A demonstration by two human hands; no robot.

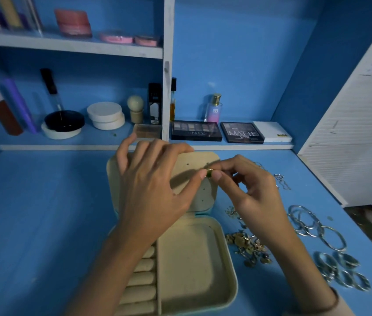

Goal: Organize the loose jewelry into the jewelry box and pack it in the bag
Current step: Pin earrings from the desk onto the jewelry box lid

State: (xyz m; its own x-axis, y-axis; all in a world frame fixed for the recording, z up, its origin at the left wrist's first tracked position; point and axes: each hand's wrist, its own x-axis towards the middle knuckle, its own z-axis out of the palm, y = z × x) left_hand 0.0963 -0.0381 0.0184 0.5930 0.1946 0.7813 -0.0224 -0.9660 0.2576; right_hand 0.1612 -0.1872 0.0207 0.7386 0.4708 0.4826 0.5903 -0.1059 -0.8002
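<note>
A cream jewelry box [194, 265] lies open on the blue desk, with padded ring rolls on its left and an open compartment on its right. Its raised lid panel [205, 192] has small earring holes. My left hand [155, 190] rests over the lid's top edge, its thumb touching a small gold and green earring [209, 173]. My right hand [251, 197] pinches that earring against the lid panel. Loose gold pieces [249, 247] lie right of the box. No bag is in view.
Silver bangles [312, 224], silver rings [342, 270] and a thin chain [281, 181] lie on the desk's right. Eyeshadow palettes [196, 131], a perfume bottle [213, 108] and cosmetic jars stand on the back shelf. A white slatted panel [358, 124] borders the right side.
</note>
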